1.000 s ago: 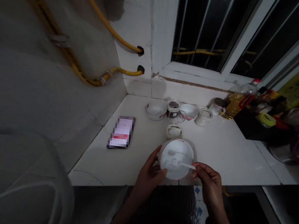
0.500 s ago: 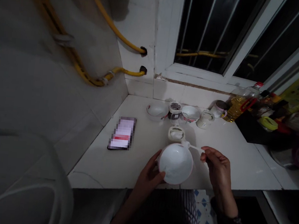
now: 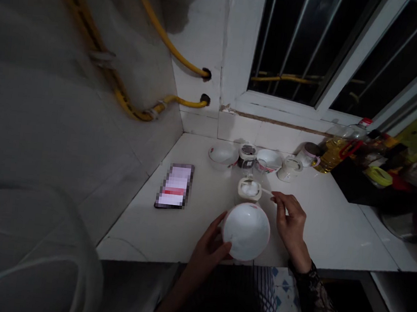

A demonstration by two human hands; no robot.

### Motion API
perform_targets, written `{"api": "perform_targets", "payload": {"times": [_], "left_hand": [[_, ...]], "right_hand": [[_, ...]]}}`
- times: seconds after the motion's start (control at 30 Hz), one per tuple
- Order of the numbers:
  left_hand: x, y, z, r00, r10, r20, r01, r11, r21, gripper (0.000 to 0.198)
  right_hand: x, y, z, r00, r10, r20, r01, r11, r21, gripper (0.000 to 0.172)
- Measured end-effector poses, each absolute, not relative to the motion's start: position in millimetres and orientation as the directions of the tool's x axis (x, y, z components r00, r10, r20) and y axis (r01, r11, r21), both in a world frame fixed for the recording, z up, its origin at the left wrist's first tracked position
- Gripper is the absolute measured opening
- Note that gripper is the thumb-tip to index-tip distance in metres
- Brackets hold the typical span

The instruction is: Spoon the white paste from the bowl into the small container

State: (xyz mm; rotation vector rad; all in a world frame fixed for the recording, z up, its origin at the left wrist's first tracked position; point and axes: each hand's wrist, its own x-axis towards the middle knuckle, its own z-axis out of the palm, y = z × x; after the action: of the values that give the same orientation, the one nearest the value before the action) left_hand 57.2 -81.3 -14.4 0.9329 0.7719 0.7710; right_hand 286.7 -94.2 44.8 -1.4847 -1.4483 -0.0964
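Observation:
My left hand (image 3: 214, 243) grips a white bowl (image 3: 246, 232) with a pinkish rim by its left side, thumb over the edge. A little white matter lies near the thumb inside the bowl. Just beyond the bowl stands an open white jar (image 3: 249, 189) with white contents. Between its fingertips my right hand (image 3: 290, 219) pinches the handle of a small white spoon (image 3: 266, 191), whose front end is at the jar's opening. Whether the spoon carries anything cannot be made out.
Behind the jar are two bowls (image 3: 223, 156) (image 3: 268, 161), a dark-labelled jar (image 3: 246, 156) and a white jar (image 3: 290, 169). A phone (image 3: 175, 186) lies left. An oil bottle (image 3: 331, 154) and a black tray (image 3: 350, 183) with condiments stand right.
My right hand has moved left and slightly up, bringing the spoon from above the bowl's far rim to the jar. My left hand still holds the bowl. The view has shifted slightly.

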Motion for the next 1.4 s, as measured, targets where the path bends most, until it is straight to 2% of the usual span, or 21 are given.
{"api": "perform_targets", "payload": {"times": [0.07,0.13,0.2,0.3,0.53,0.83,0.9,0.97,1.03,1.13,1.23,1.4], "left_hand": [[58,-82,-16,0.509,0.831,-0.226,-0.228,0.383,0.895,0.090],[58,-83,-16,0.514,0.828,-0.224,-0.220,0.380,0.898,0.091],[58,-85,-15,0.512,0.832,-0.215,-0.221,0.369,0.903,0.089],[57,-85,-14,0.507,0.837,-0.204,-0.226,0.358,0.906,0.087],[58,-84,-10,0.493,0.840,-0.228,-0.227,0.377,0.898,0.089],[61,-82,-6,0.435,0.879,-0.195,-0.246,0.325,0.913,0.086],[61,-79,-7,0.431,0.885,-0.175,-0.253,0.304,0.918,0.085],[61,-76,-9,0.430,0.891,-0.148,-0.249,0.275,0.929,0.085],[62,-74,-10,0.429,0.895,-0.121,-0.235,0.240,0.942,0.086],[65,-74,-6,0.448,0.891,-0.076,-0.230,0.197,0.953,0.087],[68,-76,3,0.485,0.874,-0.032,-0.252,0.175,0.952,0.088],[71,-79,15,0.539,0.842,-0.010,-0.244,0.167,0.955,0.089]], "right_hand": [[287,-89,44,0.443,0.742,0.504,0.602,0.170,-0.780,0.022],[288,-83,43,0.521,0.782,0.342,0.418,0.116,-0.901,0.026],[291,-77,42,0.530,0.810,0.251,0.315,0.086,-0.945,0.030],[295,-72,40,0.537,0.819,0.202,0.281,0.052,-0.958,0.033],[293,-74,44,0.546,0.810,0.216,0.331,0.029,-0.943,0.032],[291,-102,69,0.581,0.720,0.380,0.336,0.214,-0.917,0.022],[289,-120,75,0.546,0.725,0.420,0.390,0.224,-0.893,0.020],[285,-139,79,0.421,0.798,0.431,0.512,0.184,-0.839,0.020],[279,-153,78,0.248,0.841,0.481,0.687,0.197,-0.699,0.019],[272,-161,74,0.048,0.786,0.617,0.878,0.262,-0.401,0.025],[266,-160,74,-0.084,0.729,0.679,0.927,0.307,-0.216,0.030],[259,-168,85,-0.257,0.745,0.616,0.877,0.447,-0.175,0.035]]}}
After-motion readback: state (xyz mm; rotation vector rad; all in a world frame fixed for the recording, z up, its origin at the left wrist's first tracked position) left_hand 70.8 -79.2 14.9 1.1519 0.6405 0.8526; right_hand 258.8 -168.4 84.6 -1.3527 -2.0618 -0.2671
